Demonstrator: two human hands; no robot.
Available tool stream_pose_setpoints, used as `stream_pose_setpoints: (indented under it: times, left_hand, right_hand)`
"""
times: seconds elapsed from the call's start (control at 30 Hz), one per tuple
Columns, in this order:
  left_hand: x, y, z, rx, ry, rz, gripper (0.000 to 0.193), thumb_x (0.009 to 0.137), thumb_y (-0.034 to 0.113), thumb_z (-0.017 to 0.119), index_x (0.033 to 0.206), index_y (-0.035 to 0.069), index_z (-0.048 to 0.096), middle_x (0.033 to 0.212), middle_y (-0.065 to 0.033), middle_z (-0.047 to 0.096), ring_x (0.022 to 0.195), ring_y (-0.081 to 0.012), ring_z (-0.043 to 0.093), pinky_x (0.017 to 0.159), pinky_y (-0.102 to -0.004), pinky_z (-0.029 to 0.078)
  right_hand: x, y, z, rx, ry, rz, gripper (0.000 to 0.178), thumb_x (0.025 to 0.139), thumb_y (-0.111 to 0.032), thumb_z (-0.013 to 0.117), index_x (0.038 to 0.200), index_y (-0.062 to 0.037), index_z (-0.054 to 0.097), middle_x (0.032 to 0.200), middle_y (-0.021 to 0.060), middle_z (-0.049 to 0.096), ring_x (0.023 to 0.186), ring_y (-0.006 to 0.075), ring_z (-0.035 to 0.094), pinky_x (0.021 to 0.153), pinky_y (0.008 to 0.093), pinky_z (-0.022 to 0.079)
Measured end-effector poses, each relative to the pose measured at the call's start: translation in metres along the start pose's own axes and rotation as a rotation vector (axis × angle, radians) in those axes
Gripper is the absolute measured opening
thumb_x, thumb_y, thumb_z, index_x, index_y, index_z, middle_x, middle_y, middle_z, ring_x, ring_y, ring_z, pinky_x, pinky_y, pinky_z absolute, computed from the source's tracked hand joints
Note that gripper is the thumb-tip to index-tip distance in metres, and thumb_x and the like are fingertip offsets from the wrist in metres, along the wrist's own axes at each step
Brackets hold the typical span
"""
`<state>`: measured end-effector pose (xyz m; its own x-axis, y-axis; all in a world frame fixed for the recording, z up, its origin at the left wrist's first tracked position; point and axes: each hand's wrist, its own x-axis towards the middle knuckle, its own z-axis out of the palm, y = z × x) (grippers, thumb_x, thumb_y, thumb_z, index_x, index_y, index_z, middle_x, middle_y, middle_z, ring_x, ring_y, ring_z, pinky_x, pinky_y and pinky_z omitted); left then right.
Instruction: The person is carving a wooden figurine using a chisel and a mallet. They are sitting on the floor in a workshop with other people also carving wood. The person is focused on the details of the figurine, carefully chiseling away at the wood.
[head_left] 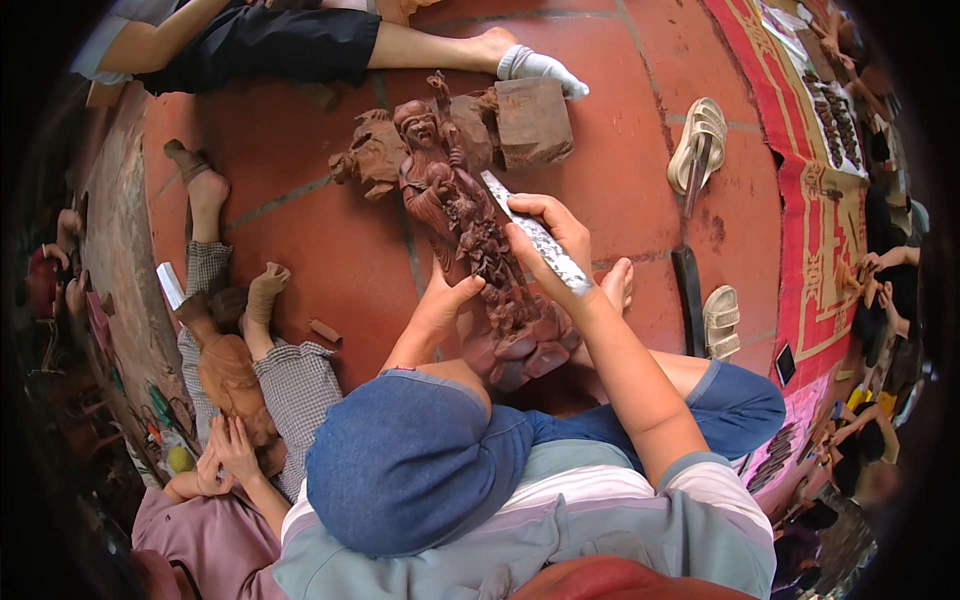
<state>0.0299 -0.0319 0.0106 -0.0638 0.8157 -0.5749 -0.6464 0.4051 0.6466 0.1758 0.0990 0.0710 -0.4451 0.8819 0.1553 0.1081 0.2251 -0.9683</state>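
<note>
A reddish-brown carved wooden statue (468,225) of a bearded figure stands tilted between my legs, its rocky base close to my lap. A staff rises from its raised arm at the top. My left hand (436,312) is closed round the statue's left side, thumb across the lower carving, most fingers hidden behind it. In my right hand (553,240) is a flat white-and-grey mottled strip (540,238), pinched between thumb and fingers. The strip lies slantwise along the statue's right side; whether it touches the wood I cannot tell.
Beyond the statue lies a rough carved wood block (533,122). Another person's foot in a white sock (541,72) is behind it. At left, a co-worker's hands (230,452) hold a paler carving (234,375). Sandals (721,322), a dark-handled blade (688,290) and a phone (786,364) lie rightward.
</note>
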Motion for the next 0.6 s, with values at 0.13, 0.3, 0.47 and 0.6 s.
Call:
stream_pose_setpoints:
  times: [0.13, 0.3, 0.47, 0.6]
  left_hand:
    - [-0.002, 0.002, -0.005, 0.023, -0.002, 0.001, 0.099, 0.075, 0.027, 0.08, 0.148, 0.014, 0.015, 0.14, -0.0079, 0.038, 0.127, -0.0235, 0.042, 0.102, -0.0371, 0.041]
    - [-0.002, 0.006, -0.001, -0.009, 0.002, -0.029, 0.104, 0.074, 0.023, 0.08, 0.15, 0.009, 0.01, 0.145, -0.0111, 0.033, 0.135, -0.0254, 0.032, 0.111, -0.0383, 0.026]
    - [0.0, 0.005, -0.001, -0.019, -0.009, -0.04, 0.101, 0.075, 0.022, 0.079, 0.149, 0.009, 0.012, 0.144, -0.0109, 0.034, 0.134, -0.0253, 0.032, 0.111, -0.0384, 0.027]
    - [-0.003, 0.01, 0.004, -0.033, -0.004, -0.048, 0.1, 0.074, 0.021, 0.08, 0.148, 0.008, 0.014, 0.143, -0.0107, 0.035, 0.134, -0.0252, 0.033, 0.111, -0.0383, 0.027]
  right_hand:
    - [0.02, 0.005, 0.011, -0.043, -0.093, -0.029, 0.025, 0.077, -0.008, 0.07, 0.098, -0.0009, 0.058, 0.101, 0.0139, 0.065, 0.092, 0.0254, 0.066, 0.08, 0.033, 0.053]
    - [0.036, 0.007, 0.016, -0.186, -0.15, -0.215, 0.025, 0.075, -0.007, 0.069, 0.097, -0.0015, 0.059, 0.1, 0.0152, 0.064, 0.089, 0.0317, 0.064, 0.077, 0.0346, 0.054]
    - [0.035, -0.003, 0.01, -0.24, -0.176, -0.245, 0.019, 0.075, -0.006, 0.068, 0.091, -0.0009, 0.059, 0.096, 0.0144, 0.064, 0.085, 0.0335, 0.064, 0.074, 0.0353, 0.054]
    - [0.037, -0.003, 0.021, -0.209, -0.137, -0.23, 0.017, 0.074, -0.005, 0.067, 0.089, -0.0009, 0.06, 0.093, 0.0144, 0.064, 0.082, 0.0329, 0.064, 0.072, 0.0354, 0.054]
